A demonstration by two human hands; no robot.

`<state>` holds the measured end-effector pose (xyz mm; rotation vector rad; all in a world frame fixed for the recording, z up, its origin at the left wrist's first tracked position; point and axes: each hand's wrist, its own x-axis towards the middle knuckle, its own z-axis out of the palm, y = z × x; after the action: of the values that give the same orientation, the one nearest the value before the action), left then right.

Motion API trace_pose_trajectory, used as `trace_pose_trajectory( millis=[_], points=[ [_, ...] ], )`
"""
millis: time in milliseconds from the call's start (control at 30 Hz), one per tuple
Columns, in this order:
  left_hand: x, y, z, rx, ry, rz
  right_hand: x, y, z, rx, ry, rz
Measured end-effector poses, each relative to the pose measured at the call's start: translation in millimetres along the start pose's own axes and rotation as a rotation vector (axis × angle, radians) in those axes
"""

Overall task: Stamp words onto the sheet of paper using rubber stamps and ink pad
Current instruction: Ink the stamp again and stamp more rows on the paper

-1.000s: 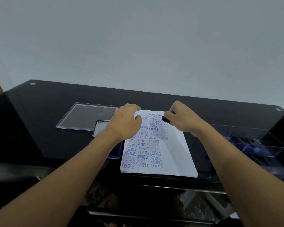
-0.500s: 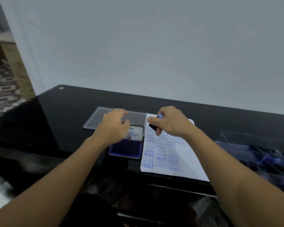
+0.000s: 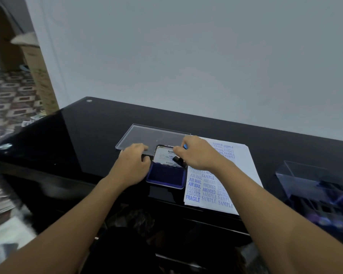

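- Where your two bare forearms reach in from the near edge, they cross a glossy black surface [image 3: 83, 139] toward its middle.
- Right of centre, the sheet of paper [image 3: 244, 175] lies flat on the surface. Its near-left part is covered with columns of blue words: FRAGILE, AIR MAIL, AMENDED, SAMPLE. More SAMPLE prints sit by its far edge, and its right side is blank.
- Well to the right of the sheet, a clear box [image 3: 297, 175] holds dark, blurred things with blue tops.
- Just left of the sheet, right by its left edge, the ink pad [image 3: 165, 176] lies open. The dark blue pad faces up, and the lid stands at the far side with a white label inside.
- Your left hand [image 3: 131, 167] is at the pad's far left corner, and its curled fingers grip the left edge of the raised lid.
- Your right hand [image 3: 200, 155] hangs over the pad's far right corner, its fingers pinching the rubber stamp [image 3: 178, 161]. The black base points down just in front of the lid, and a blue tip of the handle shows between the fingers. Whether the base touches the ink cannot be told.
- Beyond both hands a clear tray [image 3: 147, 135] lies flat, its near edge behind the lid.
- Behind the surface rises a plain pale wall [image 3: 186, 56]. At far left you see a cardboard box [image 3: 36, 76] on a patterned floor [image 3: 6, 95].
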<state>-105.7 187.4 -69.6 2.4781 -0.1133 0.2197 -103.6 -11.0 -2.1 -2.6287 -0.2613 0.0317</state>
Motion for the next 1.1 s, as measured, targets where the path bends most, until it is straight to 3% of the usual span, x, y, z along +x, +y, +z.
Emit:
trace_pose_trajectory(
  millis=[200, 500, 1100],
  points=[
    [3.0, -16.2, 9.8, 0.170, -0.007, 0.072, 1.3, -1.4, 14.3, -0.027, -0.042, 0.021],
    [1.6, -26.6, 15.7, 0.183, -0.033, 0.057, 2.8, -1.4, 30.4, -0.142, -0.087, 0.011],
    [-1.6, -35.4, 23.4, 0.246, -0.032, 0.076, 1.5, -1.7, 45.8, -0.146, -0.066, 0.030]
  ],
)
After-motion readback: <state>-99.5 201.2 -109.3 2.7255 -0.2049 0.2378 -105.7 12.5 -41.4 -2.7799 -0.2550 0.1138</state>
